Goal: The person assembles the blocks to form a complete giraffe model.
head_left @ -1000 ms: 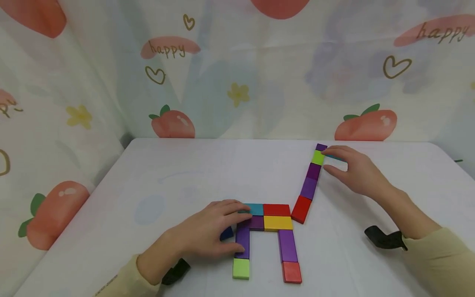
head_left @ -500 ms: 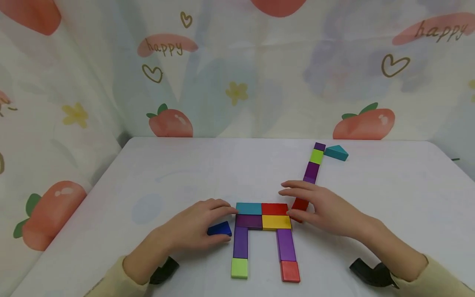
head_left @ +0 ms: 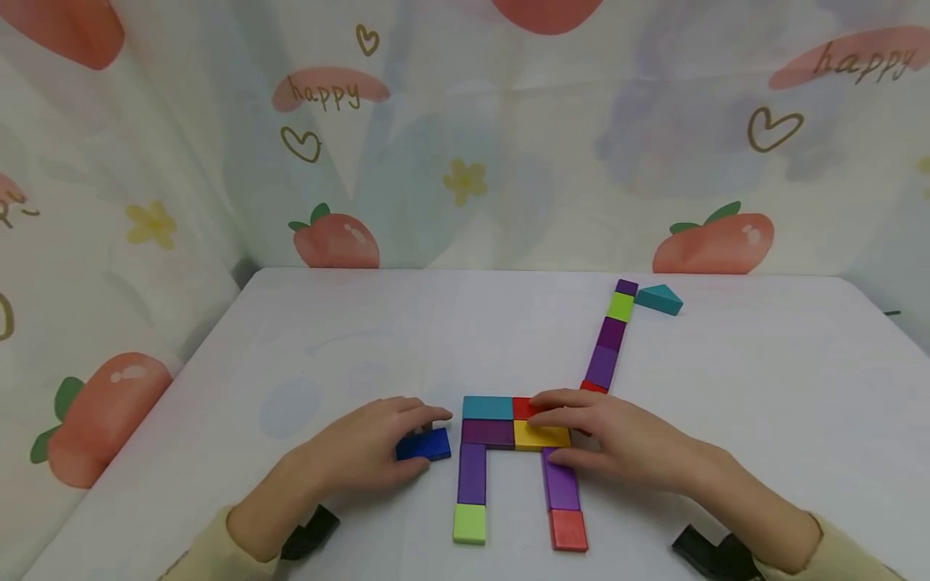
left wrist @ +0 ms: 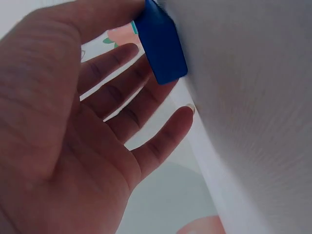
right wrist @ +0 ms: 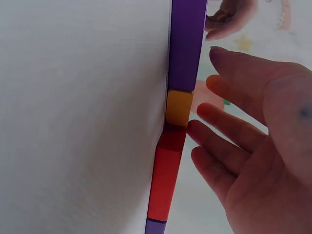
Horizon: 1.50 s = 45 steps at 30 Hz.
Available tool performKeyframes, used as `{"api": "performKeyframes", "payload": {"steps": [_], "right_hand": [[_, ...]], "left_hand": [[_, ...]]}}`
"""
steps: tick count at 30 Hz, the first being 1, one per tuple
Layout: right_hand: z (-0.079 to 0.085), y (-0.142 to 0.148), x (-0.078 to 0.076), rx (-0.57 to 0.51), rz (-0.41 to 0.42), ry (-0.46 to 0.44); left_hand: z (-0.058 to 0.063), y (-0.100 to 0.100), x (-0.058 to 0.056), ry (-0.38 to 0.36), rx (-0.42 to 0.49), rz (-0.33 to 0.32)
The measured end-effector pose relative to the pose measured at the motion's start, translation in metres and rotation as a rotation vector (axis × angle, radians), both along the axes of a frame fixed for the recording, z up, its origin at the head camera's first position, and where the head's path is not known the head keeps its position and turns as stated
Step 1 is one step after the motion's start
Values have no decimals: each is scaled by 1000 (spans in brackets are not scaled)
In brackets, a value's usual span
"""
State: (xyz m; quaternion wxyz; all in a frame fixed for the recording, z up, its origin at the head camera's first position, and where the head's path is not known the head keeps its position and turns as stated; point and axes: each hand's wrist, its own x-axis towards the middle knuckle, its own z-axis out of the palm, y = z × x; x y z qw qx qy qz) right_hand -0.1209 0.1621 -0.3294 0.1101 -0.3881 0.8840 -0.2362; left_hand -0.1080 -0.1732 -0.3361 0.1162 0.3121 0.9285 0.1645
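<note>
My left hand is at the left of the block figure, its thumb and fingers on either side of a blue block. In the left wrist view the thumb meets the blue block near its top, with fingers behind it. My right hand hovers over the figure's right side, fingers spread, holding nothing. Beneath its fingertips lie a red block and a yellow block. A teal block and a dark purple block form the left half of these two rows.
Two legs run toward me: purple with lime, and purple with red. A slanted row of purple and lime blocks reaches back right, beside a teal triangular block. A patterned curtain hangs behind.
My right hand has come from the teal triangular block down to the figure's right side. My left hand has moved left off the figure, and the blue block has turned and shifted slightly left.
</note>
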Motion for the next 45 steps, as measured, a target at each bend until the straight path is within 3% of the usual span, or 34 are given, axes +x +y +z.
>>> {"api": "performKeyframes", "payload": {"steps": [5,11,21,31,45], "right_hand": [[-1,-1,2,40,15,44],[-1,1,1,65,44,92],[1,1,2,67,60,111],[0,1,2,76,49,94],[0,0,2,68,63,107]], "left_hand": [[0,0,-1,26,0,30],[-2,0,-4,105,32,28],[-3,8,-14,168,46,47],[-3,15,-20,154,49,40],[-3,16,-19,119,53,53]]}}
